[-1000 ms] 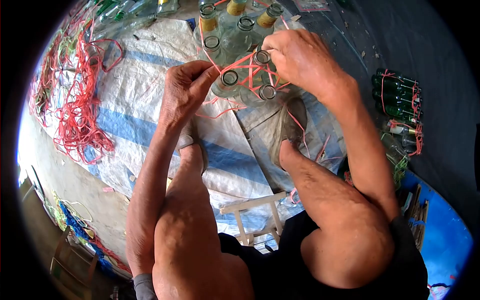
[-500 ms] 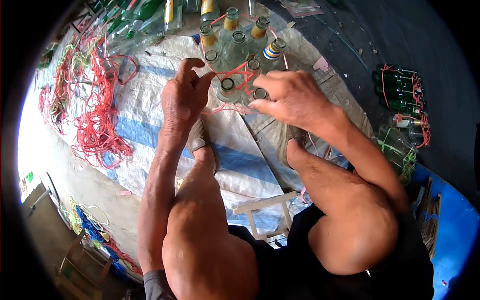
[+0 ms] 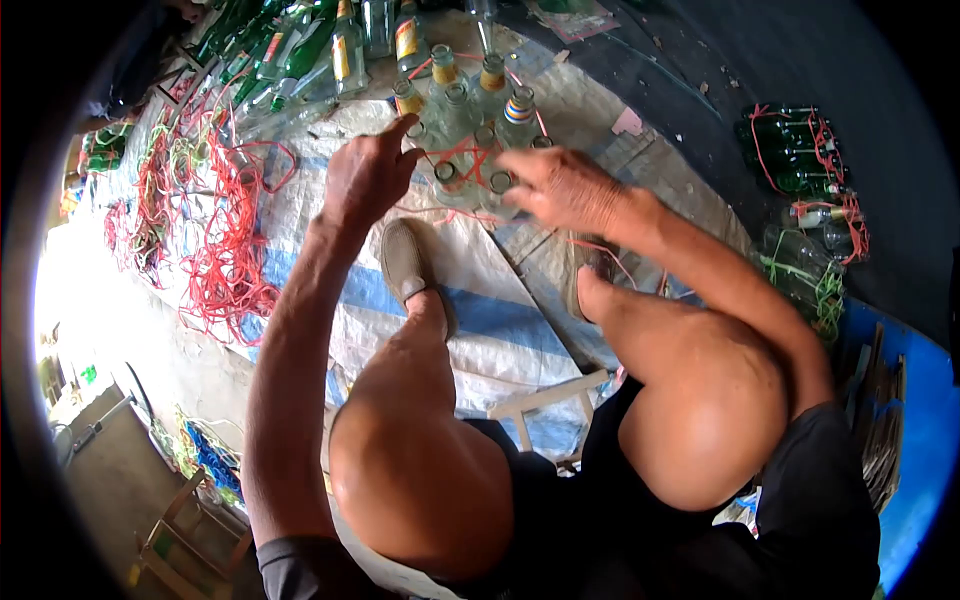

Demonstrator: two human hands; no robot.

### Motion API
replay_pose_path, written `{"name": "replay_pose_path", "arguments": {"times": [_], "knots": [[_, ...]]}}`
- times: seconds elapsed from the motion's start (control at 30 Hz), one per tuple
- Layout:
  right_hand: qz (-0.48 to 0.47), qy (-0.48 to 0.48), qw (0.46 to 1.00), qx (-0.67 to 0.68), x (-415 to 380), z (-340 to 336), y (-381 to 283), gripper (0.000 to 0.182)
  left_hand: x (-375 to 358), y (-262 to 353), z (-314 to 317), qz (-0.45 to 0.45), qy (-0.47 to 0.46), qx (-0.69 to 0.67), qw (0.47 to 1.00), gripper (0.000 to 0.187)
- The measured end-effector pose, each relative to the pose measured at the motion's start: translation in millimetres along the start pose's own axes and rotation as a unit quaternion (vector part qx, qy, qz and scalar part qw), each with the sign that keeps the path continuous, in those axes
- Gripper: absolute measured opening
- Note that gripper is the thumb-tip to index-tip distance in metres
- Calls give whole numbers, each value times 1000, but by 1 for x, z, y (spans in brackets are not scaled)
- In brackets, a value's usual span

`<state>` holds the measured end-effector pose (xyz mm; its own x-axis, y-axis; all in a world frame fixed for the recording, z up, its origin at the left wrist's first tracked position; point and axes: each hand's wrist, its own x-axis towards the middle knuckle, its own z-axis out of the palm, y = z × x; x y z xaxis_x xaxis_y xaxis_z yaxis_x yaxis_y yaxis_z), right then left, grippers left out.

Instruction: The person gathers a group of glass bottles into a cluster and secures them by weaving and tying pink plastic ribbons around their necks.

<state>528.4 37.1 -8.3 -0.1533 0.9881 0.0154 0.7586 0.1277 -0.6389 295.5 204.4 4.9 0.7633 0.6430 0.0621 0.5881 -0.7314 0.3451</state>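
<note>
A cluster of clear glass bottles (image 3: 455,115) stands upright in front of me, some with yellow neck labels and one with a striped neck. Red plastic string (image 3: 470,160) crosses between the near bottles and loops around the group. My left hand (image 3: 368,175) is at the cluster's left side, thumb and forefinger closed on the string by its left end. On the right side my right hand (image 3: 570,190) is curled beside the near bottle necks, closed on the string's other end; its fingertips are slightly blurred and partly hide the bottles.
Tangled red string (image 3: 225,250) lies on the white-and-blue sheet (image 3: 345,280) at left. Green bottles (image 3: 290,50) lie at the back left. Tied bundles of green bottles (image 3: 795,150) lie at right. A small wooden stool frame (image 3: 548,398) is between my legs.
The view has shifted slightly, so the cluster sits a little further left. My left forearm has swung outward. Both hands stay close to the bottles.
</note>
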Motion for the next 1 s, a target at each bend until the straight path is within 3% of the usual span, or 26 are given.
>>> {"name": "replay_pose_path", "arguments": {"times": [0.1, 0.23, 0.37, 0.43, 0.5, 0.53, 0.57, 0.77, 1.0], "knots": [[66, -9, 996, 66, -16, -35, 0, 31, 3, -5, 3, 19, -19, 19, 999, 43], [155, -66, 979, 114, -49, -91, -2, 24, 10, -1, -2, 35, -43, 62, 997, 41], [171, -95, 959, 207, -90, -37, 39, 40, 14, 1, -4, 50, -51, 76, 994, 40], [194, -163, 953, 165, -102, -15, 43, 45, 14, -3, -1, 51, -53, 84, 994, 40], [207, -139, 959, 136, -113, 20, 54, 50, 13, -5, 0, 61, -45, 75, 994, 38], [153, -73, 972, 163, -129, 66, 91, 49, 14, -4, 0, 59, -45, 73, 995, 38], [185, -95, 966, 154, -133, 76, 95, 48, 14, -3, -1, 56, -46, 70, 995, 38], [262, -186, 932, 169, -158, 81, 93, 41, 16, -4, -2, 59, -39, 75, 995, 40], [325, -237, 893, 204, -164, 38, 87, 34, 17, 2, -8, 51, -66, 66, 994, 38]]}}
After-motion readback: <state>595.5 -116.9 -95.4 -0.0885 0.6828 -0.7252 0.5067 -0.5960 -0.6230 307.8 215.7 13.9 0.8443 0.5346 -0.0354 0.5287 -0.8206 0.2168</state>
